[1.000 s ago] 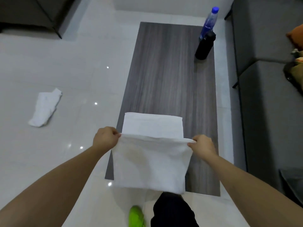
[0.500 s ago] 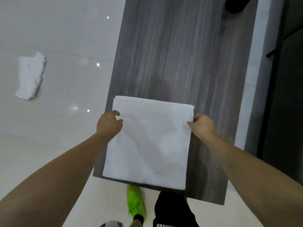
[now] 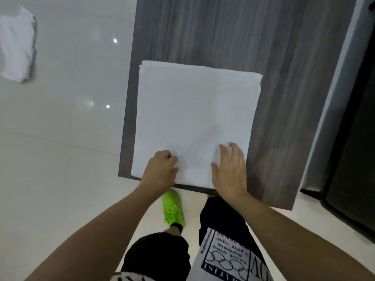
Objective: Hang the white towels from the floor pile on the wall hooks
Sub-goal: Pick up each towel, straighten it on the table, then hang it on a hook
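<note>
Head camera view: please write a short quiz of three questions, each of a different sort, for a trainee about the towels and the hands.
1. True or false: the folded white towel lies flat on the grey wooden table.
2. Which hand rests open, palm down, on the towel? A) left hand B) right hand
3. Fill in: the crumpled white towel lies on the ____.

Key: 1 true; 2 B, since the left hand's fingers are curled at the towel's near edge; 3 floor.
</note>
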